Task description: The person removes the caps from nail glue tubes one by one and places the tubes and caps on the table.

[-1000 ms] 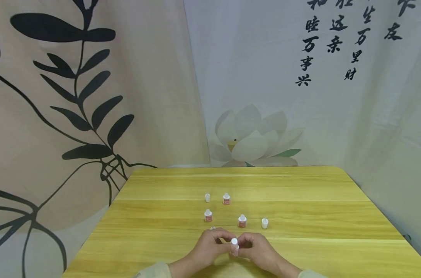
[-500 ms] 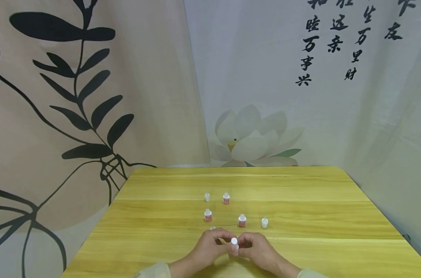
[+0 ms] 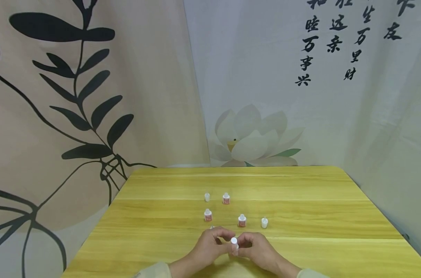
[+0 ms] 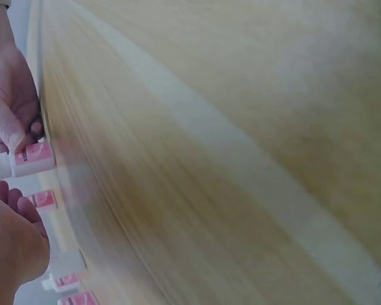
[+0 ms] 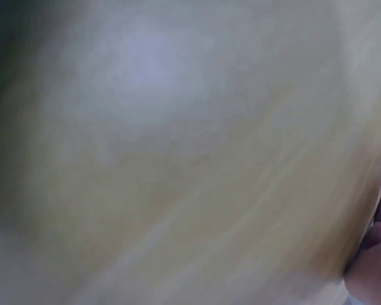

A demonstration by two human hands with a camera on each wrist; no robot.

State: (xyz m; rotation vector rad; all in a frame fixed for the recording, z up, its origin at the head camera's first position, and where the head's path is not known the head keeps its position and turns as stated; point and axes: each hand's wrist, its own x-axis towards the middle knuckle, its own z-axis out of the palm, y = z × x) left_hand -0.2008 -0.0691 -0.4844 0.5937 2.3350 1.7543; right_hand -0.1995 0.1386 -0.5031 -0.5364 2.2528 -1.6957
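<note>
A small bottle with a white top stands upright between my two hands, low over the near part of the table. My left hand pinches it from the left, with the thumb at its front and the index finger behind. From the right, my right hand grips it between thumb and curled fingers. In the left wrist view the held bottle shows a pink label under the right thumb, with its white end pointing left. Fingers cover much of its body in the head view.
Beyond the hands stand capped white bottles with red labels: a back one, a left one and a middle one. Small white pieces stand at left and right. Another white thing is mostly hidden behind my left hand.
</note>
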